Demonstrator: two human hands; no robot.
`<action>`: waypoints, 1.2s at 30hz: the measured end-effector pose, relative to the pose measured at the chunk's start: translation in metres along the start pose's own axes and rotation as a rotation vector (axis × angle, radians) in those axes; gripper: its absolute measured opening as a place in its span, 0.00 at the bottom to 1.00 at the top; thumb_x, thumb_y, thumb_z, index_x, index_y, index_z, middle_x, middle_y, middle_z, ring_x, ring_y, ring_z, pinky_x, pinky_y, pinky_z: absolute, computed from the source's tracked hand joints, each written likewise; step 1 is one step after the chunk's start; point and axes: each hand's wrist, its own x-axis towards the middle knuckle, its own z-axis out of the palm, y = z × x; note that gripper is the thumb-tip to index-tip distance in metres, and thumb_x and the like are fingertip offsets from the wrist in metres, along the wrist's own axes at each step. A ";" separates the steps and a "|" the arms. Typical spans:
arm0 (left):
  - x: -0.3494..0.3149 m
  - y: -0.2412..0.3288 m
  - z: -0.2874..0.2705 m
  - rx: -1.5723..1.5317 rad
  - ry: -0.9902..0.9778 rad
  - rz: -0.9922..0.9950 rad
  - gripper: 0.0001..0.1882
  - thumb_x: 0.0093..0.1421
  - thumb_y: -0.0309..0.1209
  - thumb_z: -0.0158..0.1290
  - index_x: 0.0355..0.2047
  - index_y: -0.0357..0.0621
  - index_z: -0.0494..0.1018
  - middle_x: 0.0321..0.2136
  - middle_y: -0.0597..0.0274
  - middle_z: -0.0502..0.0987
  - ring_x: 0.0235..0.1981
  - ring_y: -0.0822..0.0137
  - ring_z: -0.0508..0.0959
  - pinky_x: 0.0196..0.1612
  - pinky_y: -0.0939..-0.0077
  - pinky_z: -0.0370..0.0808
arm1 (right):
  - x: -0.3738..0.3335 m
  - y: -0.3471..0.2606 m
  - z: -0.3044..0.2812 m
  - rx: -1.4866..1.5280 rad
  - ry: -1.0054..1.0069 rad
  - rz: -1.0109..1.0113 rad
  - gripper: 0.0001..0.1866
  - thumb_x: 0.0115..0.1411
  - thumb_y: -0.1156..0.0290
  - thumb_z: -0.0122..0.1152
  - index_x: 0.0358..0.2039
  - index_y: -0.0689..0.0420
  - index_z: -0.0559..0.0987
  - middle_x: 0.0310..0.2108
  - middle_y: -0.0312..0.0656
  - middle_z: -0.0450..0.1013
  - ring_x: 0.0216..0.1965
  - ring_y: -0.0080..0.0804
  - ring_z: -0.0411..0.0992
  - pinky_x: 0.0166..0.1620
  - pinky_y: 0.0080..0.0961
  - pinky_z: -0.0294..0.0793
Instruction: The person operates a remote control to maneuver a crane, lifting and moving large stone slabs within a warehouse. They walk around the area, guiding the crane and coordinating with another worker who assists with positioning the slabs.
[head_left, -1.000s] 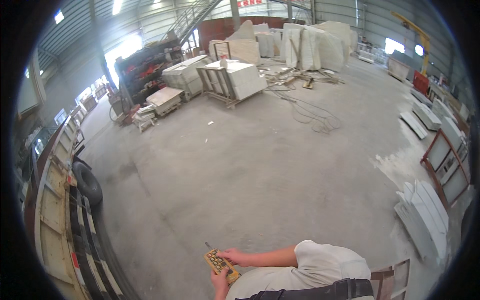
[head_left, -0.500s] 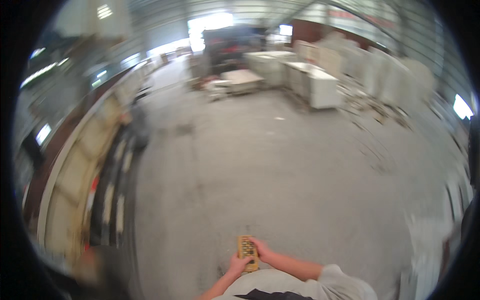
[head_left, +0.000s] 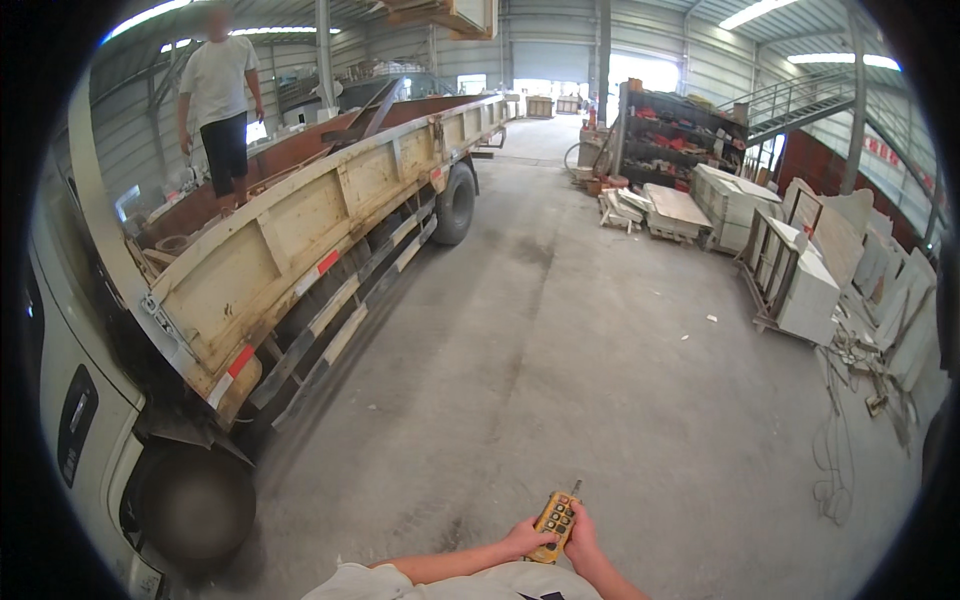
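Resting low in the view, a small yellow handheld remote (head_left: 554, 520) with rows of dark buttons and a short stub aerial sits clasped between both hands: the left hand (head_left: 524, 538) curls its fingers around the left edge, and the right hand (head_left: 581, 528) closes on the right edge, thumb over the face. It hangs above smooth grey concrete floor (head_left: 560, 330) (dusty, faintly stained). To the left stands a long flatbed truck (head_left: 330, 220) with dented, cream-painted steel side boards and red-and-white reflective strips; a person (head_left: 222, 95) in a pale shirt and dark shorts stands in its open bed. Far right, pale stone slabs (head_left: 800, 280) lean upright in racks, with loose cables (head_left: 835, 470) trailing on the floor nearby.
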 end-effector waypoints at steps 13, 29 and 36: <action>-0.009 0.014 0.004 -0.121 -0.051 -0.026 0.25 0.47 0.33 0.59 0.44 0.37 0.67 0.35 0.60 0.75 0.34 0.70 0.75 0.38 0.75 0.72 | -0.009 -0.005 0.006 -0.006 0.033 -0.020 0.12 0.56 0.66 0.49 0.35 0.62 0.73 0.29 0.43 0.72 0.29 0.34 0.73 0.32 0.32 0.74; -0.015 0.022 0.008 -0.166 -0.067 -0.038 0.25 0.47 0.34 0.59 0.45 0.38 0.67 0.35 0.61 0.75 0.34 0.71 0.75 0.38 0.76 0.72 | -0.009 -0.012 0.003 -0.089 0.000 0.052 0.14 0.58 0.61 0.46 0.38 0.57 0.72 0.33 0.43 0.72 0.34 0.36 0.72 0.39 0.37 0.73; -0.022 0.027 0.009 -0.294 -0.049 -0.092 0.22 0.49 0.30 0.58 0.45 0.39 0.67 0.36 0.62 0.74 0.35 0.70 0.75 0.37 0.74 0.74 | -0.003 -0.006 -0.026 -0.248 0.082 0.093 0.26 0.55 0.46 0.47 0.39 0.59 0.72 0.36 0.42 0.72 0.36 0.31 0.70 0.36 0.33 0.68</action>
